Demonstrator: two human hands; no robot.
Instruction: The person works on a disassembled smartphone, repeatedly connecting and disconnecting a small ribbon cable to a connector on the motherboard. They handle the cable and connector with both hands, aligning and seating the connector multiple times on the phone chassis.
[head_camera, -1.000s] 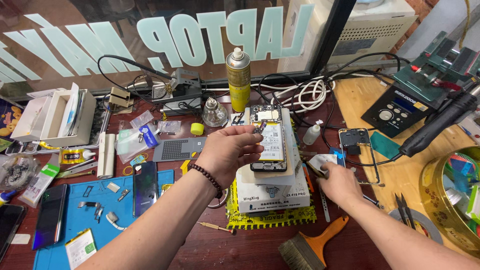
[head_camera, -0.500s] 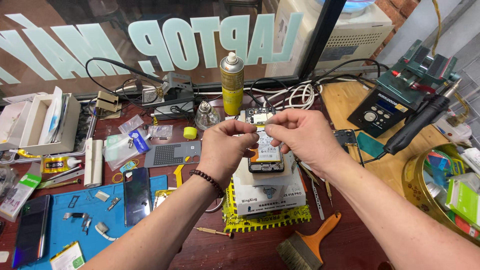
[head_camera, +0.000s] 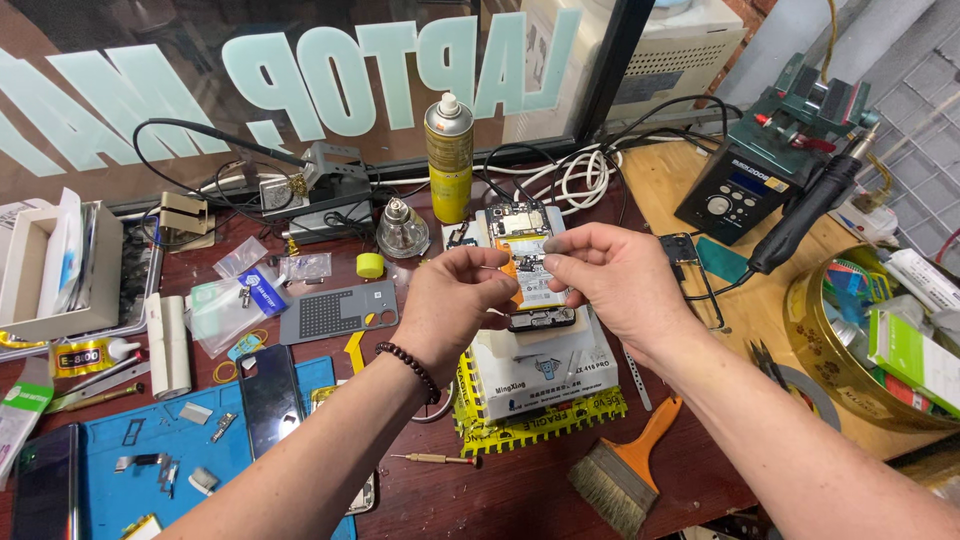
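Head view. Both hands meet over an opened phone (head_camera: 530, 265) that lies back-off on a white pad (head_camera: 545, 365), which sits on a yellow mat (head_camera: 540, 420) at the middle of the tabletop (head_camera: 520, 490).

The left hand (head_camera: 455, 305), with a dark bead bracelet (head_camera: 410, 368) at the wrist, is curled, thumb and fingers pinched together at the left edge of the phone. What it pinches is too small to make out.

The right hand (head_camera: 615, 280) is also pinched, fingertips closed on a small, thin grey strip (head_camera: 553, 243) held just above the phone's upper half. The two hands are close but apart.

The phone shows a circuit board at its far end and an orange-and-white battery area below.

Relative to the phone: a yellow spray can (head_camera: 449, 160) stands just behind it to the left; a small glass bottle (head_camera: 402, 230) stands left of it; a grey perforated plate (head_camera: 335, 312) lies further left. A brush (head_camera: 625, 470) with an orange handle lies in front of it to the right. A black control box (head_camera: 740, 190) stands well to the right. A blue mat (head_camera: 150, 450) with a dark phone case (head_camera: 270, 398) lies in front to the left.
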